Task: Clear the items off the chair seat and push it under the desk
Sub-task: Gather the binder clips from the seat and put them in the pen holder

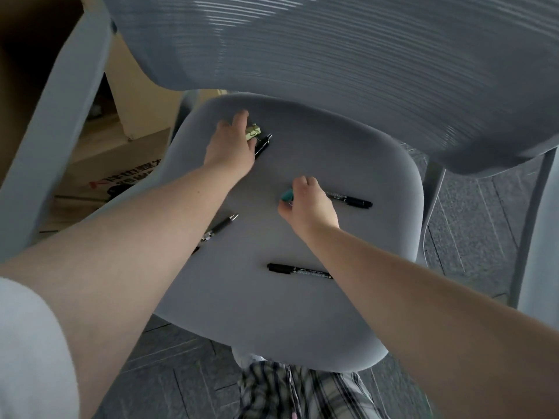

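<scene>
Nearest the lens, both bare forearms reached down over the grey chair seat [302, 297]. Right hand [308, 207] was curled around a small teal clip [287, 195], its fingers folded over it; whether the clip had left the seat cannot be told. Left hand [230, 143] lay at the far left of the seat, fingertips closing on a pale green clip [253, 132] that touched a black pen [262, 145]; the grasp looked partial, not yet firm.

Loose on the seat lay a black marker [351, 201] just beside the right hand, a second black marker [299, 271] nearer the front edge, and a click pen [219, 226] partly hidden under the left forearm.

Handling, as judged: the pens and clips should be light, rigid and smooth, liable to roll on the dished seat; pinch each mid-barrel. The chair should slide best when pushed by its ribbed backrest [332, 55].

White print on both marker barrels was too small to read. Red and black lettering on a cardboard box [121, 173] to the left was illegible.
</scene>
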Demonstrator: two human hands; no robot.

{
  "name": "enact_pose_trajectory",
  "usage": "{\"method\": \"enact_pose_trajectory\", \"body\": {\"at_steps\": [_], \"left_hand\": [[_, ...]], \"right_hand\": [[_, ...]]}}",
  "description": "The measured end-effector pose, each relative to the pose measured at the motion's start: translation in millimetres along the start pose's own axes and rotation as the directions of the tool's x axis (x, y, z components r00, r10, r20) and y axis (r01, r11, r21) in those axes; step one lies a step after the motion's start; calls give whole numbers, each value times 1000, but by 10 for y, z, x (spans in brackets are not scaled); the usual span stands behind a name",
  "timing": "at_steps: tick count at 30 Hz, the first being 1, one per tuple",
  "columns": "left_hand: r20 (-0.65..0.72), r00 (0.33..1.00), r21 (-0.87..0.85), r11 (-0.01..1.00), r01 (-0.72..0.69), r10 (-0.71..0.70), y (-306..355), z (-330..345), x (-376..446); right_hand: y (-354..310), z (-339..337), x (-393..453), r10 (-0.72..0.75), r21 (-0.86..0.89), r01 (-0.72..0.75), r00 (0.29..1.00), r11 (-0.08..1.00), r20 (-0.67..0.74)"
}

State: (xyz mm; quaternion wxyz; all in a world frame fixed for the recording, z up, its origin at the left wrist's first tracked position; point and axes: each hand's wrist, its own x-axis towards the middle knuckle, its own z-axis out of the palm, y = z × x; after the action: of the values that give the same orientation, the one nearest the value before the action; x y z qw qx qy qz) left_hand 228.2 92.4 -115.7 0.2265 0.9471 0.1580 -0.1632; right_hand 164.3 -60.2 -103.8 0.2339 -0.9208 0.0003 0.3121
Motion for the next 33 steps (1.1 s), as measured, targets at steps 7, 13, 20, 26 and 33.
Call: {"method": "enact_pose_trajectory", "body": {"at_steps": [7, 13, 20, 26, 33], "left_hand": [[61, 998, 110, 994, 20, -27, -10, 112, 306], [33, 999, 118, 993, -23, 20, -42, 146, 225], [61, 998, 84, 996, 24, -30, -9, 96, 115], [35, 997, 53, 996, 68, -70, -150, -68, -145], [42, 990, -21, 990, 136, -135, -404, -291, -536]], "right_hand": [[69, 46, 52, -43, -159, 48, 999, 986, 30], [88, 80, 14, -84, -279, 93, 995, 956, 45], [50, 22, 19, -65, -220, 80, 995, 972, 74], [-30, -96, -94, -69, -127, 80, 994, 989, 89], [-261, -163, -311, -111, -126, 124, 988, 984, 104]]}}
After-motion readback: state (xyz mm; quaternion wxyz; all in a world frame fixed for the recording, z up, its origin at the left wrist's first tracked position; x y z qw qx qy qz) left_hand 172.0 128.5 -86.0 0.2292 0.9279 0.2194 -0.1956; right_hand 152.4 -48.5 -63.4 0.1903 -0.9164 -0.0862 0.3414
